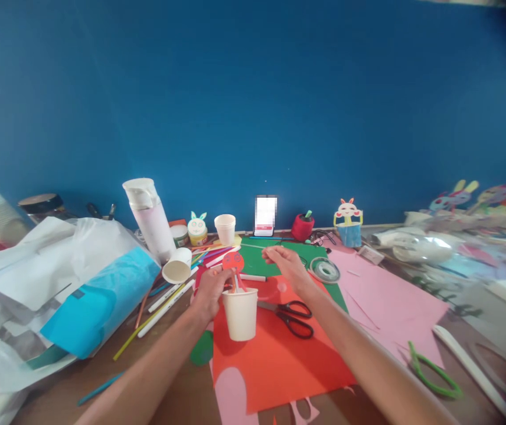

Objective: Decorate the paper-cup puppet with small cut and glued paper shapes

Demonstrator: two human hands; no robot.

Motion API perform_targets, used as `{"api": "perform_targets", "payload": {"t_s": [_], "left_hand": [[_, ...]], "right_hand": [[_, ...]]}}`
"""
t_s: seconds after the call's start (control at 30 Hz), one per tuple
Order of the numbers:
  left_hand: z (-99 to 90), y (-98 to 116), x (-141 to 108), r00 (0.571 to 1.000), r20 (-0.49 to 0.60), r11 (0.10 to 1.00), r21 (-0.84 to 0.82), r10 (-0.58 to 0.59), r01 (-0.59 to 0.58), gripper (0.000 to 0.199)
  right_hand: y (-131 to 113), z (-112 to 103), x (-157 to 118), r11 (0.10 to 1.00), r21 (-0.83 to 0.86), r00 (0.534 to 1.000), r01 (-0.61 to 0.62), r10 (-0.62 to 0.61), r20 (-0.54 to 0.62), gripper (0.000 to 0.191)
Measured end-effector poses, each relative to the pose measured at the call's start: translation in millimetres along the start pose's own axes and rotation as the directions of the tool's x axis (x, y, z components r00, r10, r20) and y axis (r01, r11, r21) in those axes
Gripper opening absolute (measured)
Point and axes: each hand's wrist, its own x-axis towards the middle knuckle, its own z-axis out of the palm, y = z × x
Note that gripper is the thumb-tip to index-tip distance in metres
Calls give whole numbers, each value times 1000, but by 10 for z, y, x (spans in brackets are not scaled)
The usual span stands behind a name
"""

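My left hand (pixel 211 290) is closed in a pinch at the lower edge of a round red paper face (pixel 234 261) with drawn features. Narrow reddish strips show below it, at the mouth of a white paper cup (pixel 240 317) that stands upright on a red paper sheet (pixel 288 363). My right hand (pixel 286 264) is raised over a green sheet (pixel 253 260), its fingers curled together; whatever they hold is too small to make out. Black-handled scissors (pixel 296 319) lie right of the cup, blades partly hidden behind it. A tape roll (pixel 325 270) lies beyond my right wrist.
Left are a plastic-wrapped blue pack (pixel 102 301), a white flask (pixel 149 218), a tipped cup (pixel 177 266) and several markers. At the back stand another cup (pixel 225 230), a phone (pixel 265 215) and a blue cup with a rabbit face (pixel 349 227). Pink paper (pixel 385 295) lies right.
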Motion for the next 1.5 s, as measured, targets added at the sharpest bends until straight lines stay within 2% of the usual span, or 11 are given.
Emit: {"api": "perform_targets", "payload": {"t_s": [0.13, 0.3, 0.4, 0.5, 0.57, 0.63, 0.8, 1.0, 1.2, 1.5], "left_hand": [[0, 23, 11, 999, -52, 998, -70, -7, 4, 16], [-11, 66, 49, 988, -142, 987, -142, 52, -73, 17], [-23, 80, 61, 974, -208, 976, -179, 87, -125, 18], [-22, 103, 53, 964, -231, 959, -215, 133, -184, 20], [-16, 131, 41, 962, -232, 952, -230, 148, -202, 19], [-10, 163, 28, 959, -239, 947, -242, 155, -213, 18], [-12, 210, 16, 952, -266, 954, -212, 151, -211, 16], [-25, 184, 36, 954, -259, 964, -173, 153, -201, 18], [-60, 170, 53, 964, -202, 961, -181, 171, -208, 17], [-29, 215, -9, 973, -89, 971, -89, 214, -222, 22]], "right_hand": [[-44, -45, 8, 999, -19, 999, -27, 26, -38, 36], [-232, -7, -74, 983, -113, 977, 145, -161, -140, 33], [-359, 67, -209, 934, -296, 979, 201, -202, 28, 37], [-412, 153, -329, 826, -517, 969, 226, -133, 210, 35], [-405, 212, -379, 758, -616, 965, 216, -70, 252, 34], [-384, 271, -412, 725, -660, 968, 197, -39, 246, 35], [-329, 404, -481, 736, -651, 978, 184, -71, 196, 48], [-253, 473, -505, 738, -647, 976, 191, -71, 208, 57], [-205, 505, -521, 725, -647, 969, 237, -127, 213, 54], [-119, 563, -559, 698, -655, 957, 290, -199, 212, 44]]}}
